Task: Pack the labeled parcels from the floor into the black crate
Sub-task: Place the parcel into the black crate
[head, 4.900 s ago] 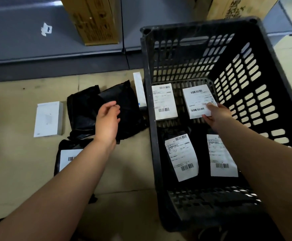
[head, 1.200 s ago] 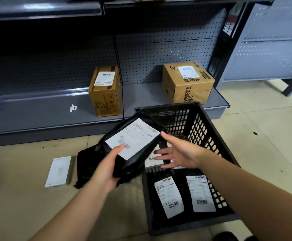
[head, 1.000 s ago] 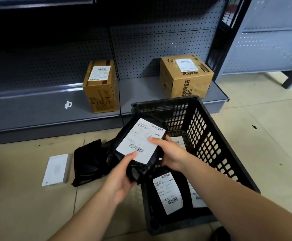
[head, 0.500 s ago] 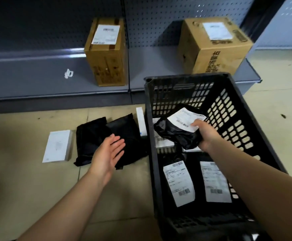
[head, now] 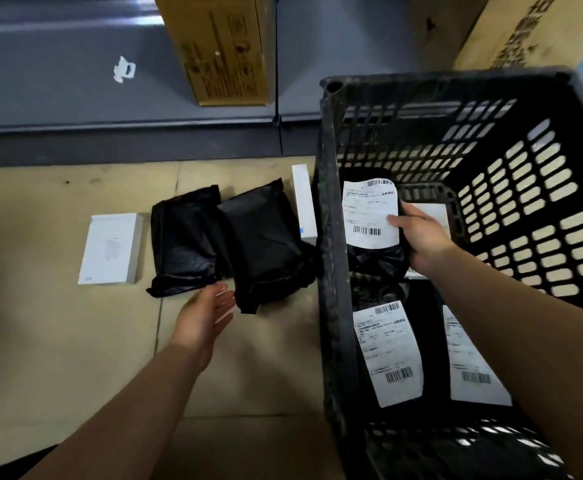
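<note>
While the right hand (head: pixel 418 233) is gripping a black plastic mailer with a white label (head: pixel 370 216) inside the slotted black plastic crate (head: pixel 331 306), at its ten o'clock corner, setting-down looks underway; the left hand (head: pixel 203 317), fingers spread, is hovering just beside the floor's black bag parcels (head: pixel 262 247), probably next to grasp.

One head-worn wide-angle view, looking steeply down and forward.

The camera sits close above the black crate (head: pixel 331 237), which fills the right half, with the tan floor (head: pixel 58 341) on the left and a grey shelf (head: pixel 75 98) base along the top edge. Both forearms enter from the bottom; straight lines bow near the borders.
</note>
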Demonstrator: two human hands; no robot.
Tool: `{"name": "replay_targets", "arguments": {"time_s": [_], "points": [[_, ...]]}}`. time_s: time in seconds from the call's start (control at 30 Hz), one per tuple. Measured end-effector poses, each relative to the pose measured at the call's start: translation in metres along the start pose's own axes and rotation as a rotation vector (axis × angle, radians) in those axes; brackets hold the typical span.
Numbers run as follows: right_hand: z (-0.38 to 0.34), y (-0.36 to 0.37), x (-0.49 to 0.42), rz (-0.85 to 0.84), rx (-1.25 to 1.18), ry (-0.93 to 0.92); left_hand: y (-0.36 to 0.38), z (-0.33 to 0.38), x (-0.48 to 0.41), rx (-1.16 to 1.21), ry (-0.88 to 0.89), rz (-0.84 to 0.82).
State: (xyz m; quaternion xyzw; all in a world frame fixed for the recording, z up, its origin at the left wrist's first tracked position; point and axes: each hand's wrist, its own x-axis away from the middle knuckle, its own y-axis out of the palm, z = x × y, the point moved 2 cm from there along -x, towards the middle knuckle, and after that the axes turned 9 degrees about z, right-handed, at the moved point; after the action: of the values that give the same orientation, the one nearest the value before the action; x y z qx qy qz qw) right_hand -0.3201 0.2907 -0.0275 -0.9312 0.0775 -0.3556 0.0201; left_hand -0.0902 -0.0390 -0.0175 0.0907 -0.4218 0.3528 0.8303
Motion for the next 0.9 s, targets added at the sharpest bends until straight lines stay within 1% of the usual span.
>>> {"name": "replay_targets", "arguments": {"time_s": [0.17,0.27,0.4,0.43,0.5,0.57,0.67,0.73,0.9], "points": [[0.016,0.002,-0.021,0.112,0.217,-0.051,0.028,0.014,-0.004,-0.195,0.011,-0.024],[0.017,0.007,-0.025,0.117,0.358,-0.104,0.047,0.019,-0.006,-0.332,0.021,-0.01],[0.01,0.014,-0.023,0.103,0.463,-0.142,0.057,0.017,-0.011,-0.537,0.035,0.05],[0.008,0.015,-0.021,0.096,0.486,-0.154,0.056,0.015,-0.012,-0.548,0.041,0.05],[0.0,0.019,-0.008,0.098,0.48,-0.164,0.052,0.011,-0.014,-0.476,0.048,0.029],[-0.008,0.02,0.004,0.127,0.416,-0.167,0.048,0.011,-0.012,-0.333,0.037,0.023],[-0.02,0.018,0.015,0.19,0.31,-0.203,0.04,0.022,-0.006,-0.101,0.02,0.011],[-0.034,0.02,0.027,0.201,0.271,-0.254,0.032,0.038,0.0,-0.007,0.04,0.006],[-0.083,0.035,0.081,0.197,0.21,-0.419,0.016,0.08,0.023,0.091,0.142,0.061]]}}
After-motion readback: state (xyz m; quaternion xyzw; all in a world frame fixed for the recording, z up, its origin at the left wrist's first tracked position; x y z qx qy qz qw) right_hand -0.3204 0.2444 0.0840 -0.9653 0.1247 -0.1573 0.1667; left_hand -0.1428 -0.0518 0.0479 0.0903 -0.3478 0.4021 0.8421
